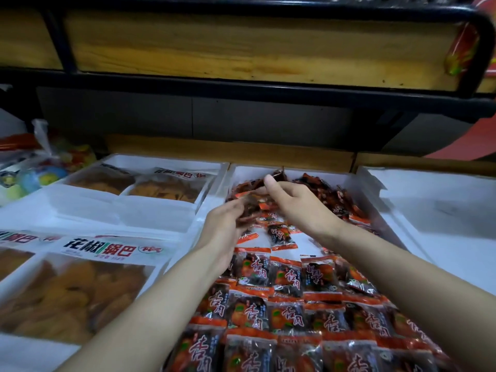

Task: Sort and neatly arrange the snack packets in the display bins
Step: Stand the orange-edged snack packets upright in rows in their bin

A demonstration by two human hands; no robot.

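**A:** Status on the hands?

**B:** I'm watching both working over the far half of the middle bin (247,170). The right hand (298,202) is pinching a single packet (279,174) between thumb and forefinger, holding it just above the loose heap (330,194).

**A:** Left?

**B:** The left hand (225,226) is reaching into the same heap, fingers curling toward dark packets. It's smearing with motion blur, so I can't tell whether it's gripping anything.

**A:** Where's the stock sitting?

**B:** The snack packets (281,304) are all lying in the middle bin. They're orange and dark wrappers with red script. The near half is showing overlapping rows, labels facing up. The far half is showing a jumble, packets tilting every way. One or two strays are lying between the two zones, under the wrists.

**A:** Neighbours?

**B:** On the left, white bins are holding large clear crisp bags (67,291) – one near and a pair farther back. On the right, another white bin (375,178) is sitting just beside the middle one, walls touching. At the far side, a wooden shelf (241,49) in a black frame is running across the view.
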